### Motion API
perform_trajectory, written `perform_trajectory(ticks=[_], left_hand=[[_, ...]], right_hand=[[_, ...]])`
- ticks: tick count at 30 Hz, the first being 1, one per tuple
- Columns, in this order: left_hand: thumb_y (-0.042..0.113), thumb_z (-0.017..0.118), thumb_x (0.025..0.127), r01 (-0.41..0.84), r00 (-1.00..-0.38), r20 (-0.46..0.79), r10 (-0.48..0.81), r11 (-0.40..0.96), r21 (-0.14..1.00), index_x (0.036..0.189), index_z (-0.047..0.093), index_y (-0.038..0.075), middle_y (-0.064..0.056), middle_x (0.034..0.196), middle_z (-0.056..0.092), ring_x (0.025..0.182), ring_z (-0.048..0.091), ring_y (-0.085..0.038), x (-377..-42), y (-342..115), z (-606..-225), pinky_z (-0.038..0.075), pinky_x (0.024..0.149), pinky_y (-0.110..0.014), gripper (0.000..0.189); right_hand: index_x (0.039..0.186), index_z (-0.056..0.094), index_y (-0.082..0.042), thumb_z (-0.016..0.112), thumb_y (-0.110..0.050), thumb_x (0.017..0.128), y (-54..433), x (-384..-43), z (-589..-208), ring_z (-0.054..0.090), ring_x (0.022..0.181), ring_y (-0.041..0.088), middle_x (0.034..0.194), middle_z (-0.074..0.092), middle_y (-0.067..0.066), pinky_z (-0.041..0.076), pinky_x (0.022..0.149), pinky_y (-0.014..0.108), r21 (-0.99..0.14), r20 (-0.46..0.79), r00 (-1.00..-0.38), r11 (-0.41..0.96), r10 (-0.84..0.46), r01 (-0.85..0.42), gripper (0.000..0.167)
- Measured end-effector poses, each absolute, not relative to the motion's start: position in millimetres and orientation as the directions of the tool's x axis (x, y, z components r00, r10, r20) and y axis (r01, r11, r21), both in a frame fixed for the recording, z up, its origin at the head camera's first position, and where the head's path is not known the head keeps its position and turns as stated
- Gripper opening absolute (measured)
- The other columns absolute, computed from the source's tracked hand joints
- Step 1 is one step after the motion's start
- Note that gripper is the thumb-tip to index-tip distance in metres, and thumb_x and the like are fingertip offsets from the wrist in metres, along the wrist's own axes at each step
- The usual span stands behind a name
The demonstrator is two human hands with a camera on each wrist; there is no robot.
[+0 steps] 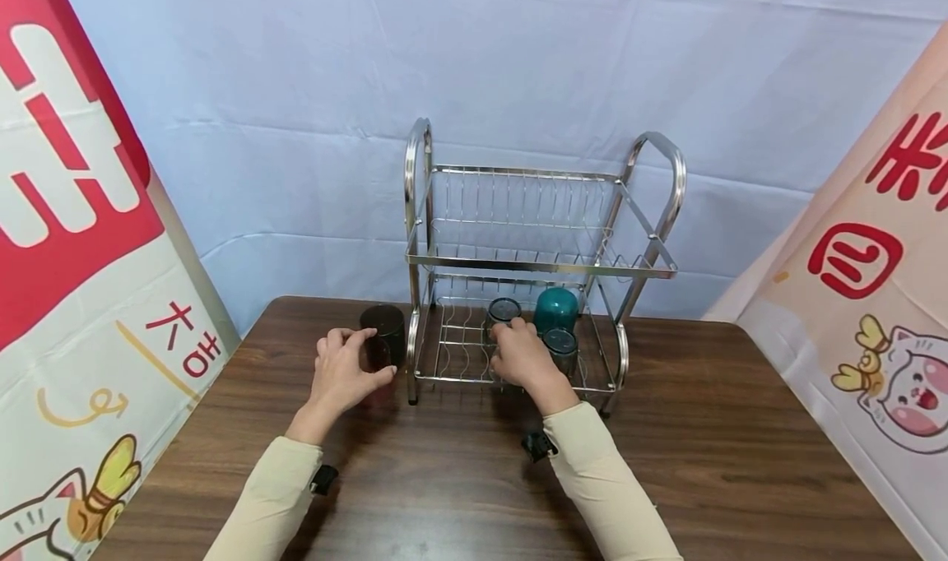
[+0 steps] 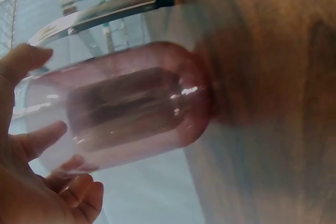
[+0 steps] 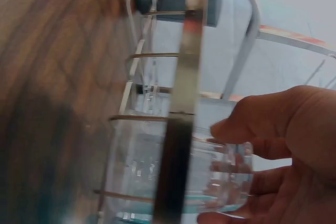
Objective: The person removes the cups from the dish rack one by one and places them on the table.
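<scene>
Pink tumbler (image 2: 131, 103) is found just left of the dish rack (image 1: 518, 263). It is judged light, stiff, slippery and fragile; a mid-wall hold is advised. Its upper end is surrounded by the left hand (image 1: 344, 370); firm contact cannot be told. Within the dish rack, a clear tumbler (image 3: 139, 156) is gripped by the right hand (image 1: 522, 355).

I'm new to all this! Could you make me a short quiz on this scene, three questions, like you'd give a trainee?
1. Which hand is at the metal rack?
2. In the left wrist view, what tint has the glass at the left hand? A) green B) pink C) yellow
3. True or false: the teal cup stands on the rack's lower shelf.

Key:
1. The right hand, holding a clear glass.
2. B.
3. True.
</scene>
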State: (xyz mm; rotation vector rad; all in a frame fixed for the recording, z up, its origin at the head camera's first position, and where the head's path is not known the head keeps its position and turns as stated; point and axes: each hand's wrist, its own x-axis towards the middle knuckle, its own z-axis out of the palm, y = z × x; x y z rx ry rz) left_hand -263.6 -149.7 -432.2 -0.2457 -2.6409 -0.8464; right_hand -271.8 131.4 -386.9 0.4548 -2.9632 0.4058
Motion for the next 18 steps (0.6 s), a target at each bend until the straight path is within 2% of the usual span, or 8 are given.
perform_trajectory(ticks=[7,13,18], left_hand=[[0.043,0.073,0.072,0.293,-0.908,0.411,0.075,0.816,0.498,0.124,0.057,0.010,-0.021,0.121,0.041,0.107,0.034,-0.040,-258,-153,-422,0.034,0.077,-0.051,0.064],[0.040,0.072,0.074,0.284,-0.911,0.407,0.069,0.821,0.496,0.122,0.058,0.009,-0.021,0.121,0.042,0.107,0.035,-0.040,-257,-157,-421,0.034,0.078,-0.053,0.059],[0.036,0.072,0.075,0.303,-0.904,0.420,0.086,0.820,0.485,0.118,0.061,0.009,-0.021,0.120,0.044,0.106,0.039,-0.041,-250,-156,-416,0.036,0.078,-0.054,0.052]], right_hand=[[0.108,0.063,0.000,0.063,-0.005,0.081,134,-270,-375,0.051,0.095,0.036,0.099,0.054,0.017,0.045,0.078,0.046,-0.246,0.165,-0.934,0.903,-0.318,-0.351,0.028],[0.109,0.063,0.000,0.064,-0.006,0.081,131,-271,-371,0.051,0.097,0.036,0.101,0.055,0.018,0.046,0.080,0.046,-0.227,0.164,-0.933,0.908,-0.322,-0.353,0.029],[0.109,0.064,0.001,0.064,-0.005,0.081,131,-267,-365,0.051,0.098,0.038,0.103,0.055,0.019,0.045,0.081,0.047,-0.226,0.224,-0.917,0.898,-0.329,-0.377,0.029]])
